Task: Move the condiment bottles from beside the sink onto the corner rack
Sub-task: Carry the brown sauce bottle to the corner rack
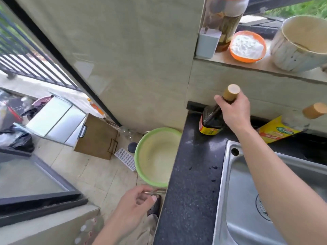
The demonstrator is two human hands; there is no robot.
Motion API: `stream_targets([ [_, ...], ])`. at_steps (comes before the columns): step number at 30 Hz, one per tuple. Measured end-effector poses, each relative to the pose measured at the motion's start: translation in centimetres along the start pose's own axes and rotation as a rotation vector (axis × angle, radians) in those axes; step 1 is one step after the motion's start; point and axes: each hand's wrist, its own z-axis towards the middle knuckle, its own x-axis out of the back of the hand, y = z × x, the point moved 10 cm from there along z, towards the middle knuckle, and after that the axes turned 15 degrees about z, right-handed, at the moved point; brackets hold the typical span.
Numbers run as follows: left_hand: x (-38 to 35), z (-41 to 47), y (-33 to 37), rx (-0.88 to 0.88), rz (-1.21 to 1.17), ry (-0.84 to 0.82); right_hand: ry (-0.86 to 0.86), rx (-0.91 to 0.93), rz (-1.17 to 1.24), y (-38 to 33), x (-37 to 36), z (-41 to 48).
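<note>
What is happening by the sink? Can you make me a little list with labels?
right hand: grips the neck of the dark bottle
dark bottle: standing on the black counter, left of the sink
second bottle: yellow label, behind the sink, untouched
left hand: low, fingers curled; holding anything unclear
floor: green basin

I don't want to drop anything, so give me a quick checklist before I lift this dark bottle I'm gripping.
1. Right hand grips dark bottle by the neck: ok.
2. Cap on: ok.
3. Left hand free: not ok, it holds a thin metal item.
4. Second bottle apart from the lift: ok, it stands to the right.
5. Corner rack ready: cannot tell, not in view.
</note>
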Motion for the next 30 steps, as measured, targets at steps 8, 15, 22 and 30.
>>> stream_targets([
  [8,2.4,5.8,12.3,-0.353,0.128,-0.023,0.08,-0.001,0.096,-2.7,2.8,-2.6],
  [15,2.9,7.9,25.9,-0.801,0.465,0.15,0.157,0.022,0.141,-9.5,7.1,-7.2],
  [22,-0.7,4.4,31.6,-0.944,0.538,0.158,0.187,0.065,0.2,-14.0,8.8,-10.7],
  [30,-1.8,3.8,30.6,-0.904,0.334,0.078,0.046,0.181,-0.062,-16.2,9.1,-11.1],
])
